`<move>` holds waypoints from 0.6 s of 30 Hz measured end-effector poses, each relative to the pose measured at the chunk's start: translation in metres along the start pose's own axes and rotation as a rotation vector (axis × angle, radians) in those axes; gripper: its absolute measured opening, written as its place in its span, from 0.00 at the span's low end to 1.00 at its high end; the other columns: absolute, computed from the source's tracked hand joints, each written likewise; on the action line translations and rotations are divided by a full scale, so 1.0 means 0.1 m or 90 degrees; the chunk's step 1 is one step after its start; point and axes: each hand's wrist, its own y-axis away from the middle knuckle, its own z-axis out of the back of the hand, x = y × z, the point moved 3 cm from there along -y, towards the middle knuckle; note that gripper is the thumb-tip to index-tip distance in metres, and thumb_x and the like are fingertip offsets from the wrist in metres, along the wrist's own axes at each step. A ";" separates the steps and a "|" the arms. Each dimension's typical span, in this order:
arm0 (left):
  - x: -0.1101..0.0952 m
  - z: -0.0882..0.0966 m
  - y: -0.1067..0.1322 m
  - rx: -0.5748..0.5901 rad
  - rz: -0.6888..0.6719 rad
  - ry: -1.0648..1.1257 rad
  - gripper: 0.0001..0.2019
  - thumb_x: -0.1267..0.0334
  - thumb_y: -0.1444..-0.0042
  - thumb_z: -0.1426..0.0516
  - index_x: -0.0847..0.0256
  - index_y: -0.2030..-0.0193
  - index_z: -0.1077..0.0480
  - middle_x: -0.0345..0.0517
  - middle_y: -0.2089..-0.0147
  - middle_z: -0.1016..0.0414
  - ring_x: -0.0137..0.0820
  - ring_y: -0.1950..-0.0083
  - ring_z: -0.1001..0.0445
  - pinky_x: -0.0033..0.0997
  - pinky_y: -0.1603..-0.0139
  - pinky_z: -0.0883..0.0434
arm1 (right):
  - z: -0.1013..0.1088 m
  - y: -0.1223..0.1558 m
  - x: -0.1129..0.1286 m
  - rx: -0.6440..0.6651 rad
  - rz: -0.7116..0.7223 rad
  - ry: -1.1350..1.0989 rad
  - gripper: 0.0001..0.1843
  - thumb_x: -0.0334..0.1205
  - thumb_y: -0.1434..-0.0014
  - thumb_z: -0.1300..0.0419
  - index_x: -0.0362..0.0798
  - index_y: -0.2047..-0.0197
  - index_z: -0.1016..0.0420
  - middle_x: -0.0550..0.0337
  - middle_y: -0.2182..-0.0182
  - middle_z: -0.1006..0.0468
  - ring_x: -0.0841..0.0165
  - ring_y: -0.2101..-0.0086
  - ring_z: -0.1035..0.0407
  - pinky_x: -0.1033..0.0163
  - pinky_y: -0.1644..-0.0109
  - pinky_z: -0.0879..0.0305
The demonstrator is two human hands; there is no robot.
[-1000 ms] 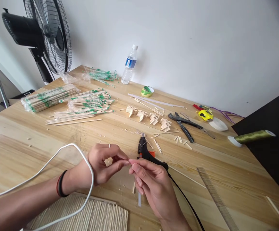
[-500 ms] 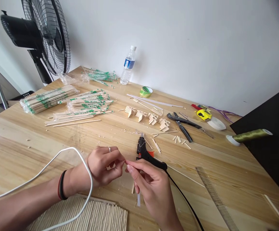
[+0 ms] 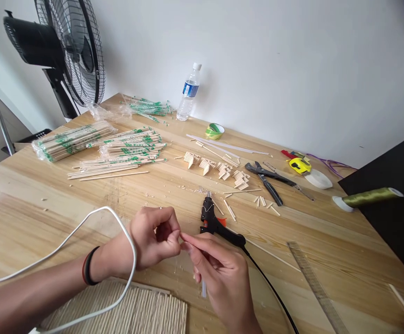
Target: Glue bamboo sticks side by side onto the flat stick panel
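Observation:
My left hand [image 3: 153,236] and my right hand [image 3: 219,273] meet fingertip to fingertip just above the wooden table [image 3: 31,218]. Both are closed in a pinch at the same spot; what lies between the fingertips is too small to make out. A clear glue stick [image 3: 204,290] lies on the table under my right hand. The black glue gun [image 3: 216,225] lies just beyond my hands, its black cord running off to the lower right. A white cable [image 3: 83,222] loops over my left wrist. A mat of glued sticks [image 3: 135,311] lies at the near edge below my left arm.
Bundles of wrapped chopsticks [image 3: 101,148] lie at the left. Small cut stick pieces [image 3: 219,169], pliers [image 3: 266,178], a tape measure [image 3: 297,164], a tape roll [image 3: 214,131], a water bottle [image 3: 189,93], a green thread spool [image 3: 369,197] and a ruler [image 3: 316,287] are spread about. A fan [image 3: 66,51] stands at the back left.
My left fingers have curled tighter and my right fingers have slid left into them. The pinch point has moved slightly left and nearer to me.

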 end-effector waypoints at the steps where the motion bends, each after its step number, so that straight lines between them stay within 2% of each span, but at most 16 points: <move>1: 0.01 0.00 0.00 0.007 0.020 0.034 0.05 0.69 0.41 0.41 0.61 0.68 0.30 0.35 0.76 0.28 0.22 0.75 0.34 0.20 0.74 0.36 | 0.00 0.00 0.00 0.001 0.006 -0.012 0.10 0.40 0.34 0.32 0.62 0.53 0.10 0.58 0.70 0.17 0.76 0.82 0.34 0.70 0.81 0.35; 5: 0.04 0.00 0.00 0.028 0.060 0.120 0.04 0.71 0.43 0.41 0.61 0.68 0.31 0.35 0.74 0.30 0.23 0.73 0.36 0.22 0.72 0.36 | 0.00 -0.01 -0.10 0.022 -0.057 -0.127 0.08 0.43 0.35 0.30 0.62 0.54 0.09 0.59 0.70 0.19 0.77 0.81 0.36 0.70 0.80 0.35; 10: 0.04 -0.03 0.01 0.051 0.074 0.128 0.06 0.67 0.39 0.40 0.62 0.67 0.30 0.36 0.74 0.29 0.23 0.73 0.35 0.23 0.71 0.37 | -0.04 -0.01 -0.21 0.039 -0.170 -0.294 0.08 0.50 0.40 0.26 0.60 0.58 0.09 0.59 0.70 0.18 0.78 0.81 0.37 0.71 0.81 0.40; 18: -0.04 0.00 0.00 0.055 0.070 0.132 0.12 0.58 0.31 0.41 0.64 0.63 0.23 0.44 0.69 0.21 0.26 0.70 0.29 0.26 0.68 0.32 | -0.03 -0.05 -0.19 -0.004 -0.222 -0.343 0.11 0.52 0.47 0.22 0.57 0.62 0.08 0.57 0.71 0.17 0.77 0.81 0.39 0.71 0.83 0.41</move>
